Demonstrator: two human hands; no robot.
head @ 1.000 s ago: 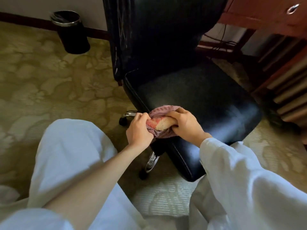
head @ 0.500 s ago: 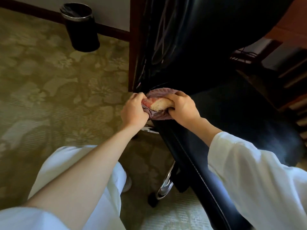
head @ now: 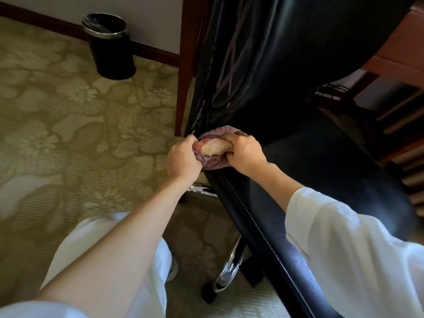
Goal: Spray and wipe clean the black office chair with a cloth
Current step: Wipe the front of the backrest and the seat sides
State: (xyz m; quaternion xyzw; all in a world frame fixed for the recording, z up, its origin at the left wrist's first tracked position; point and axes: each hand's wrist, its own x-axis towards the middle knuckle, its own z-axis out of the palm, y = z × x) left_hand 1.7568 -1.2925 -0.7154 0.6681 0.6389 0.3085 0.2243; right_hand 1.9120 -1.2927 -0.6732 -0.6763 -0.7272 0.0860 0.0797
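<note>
The black office chair (head: 321, 157) fills the right half of the head view, its glossy backrest rising at the top and its stitched seat edge running down to the lower right. A bunched cloth (head: 212, 149), mauve outside with a cream and red inner face, rests at the seat's rear left corner where it meets the backrest. My left hand (head: 182, 160) grips the cloth's left side. My right hand (head: 244, 151) clutches its right side, on the seat. No spray bottle is in view.
A black waste bin (head: 110, 45) with a metal rim stands on the patterned carpet by the wall. A wooden leg (head: 185, 65) stands just left of the backrest. A wooden desk (head: 394, 56) is behind the chair. The chrome base (head: 226, 271) shows under the seat.
Both hands carried the cloth from the seat's front left edge back to the corner under the backrest. The view has moved closer to the chair.
</note>
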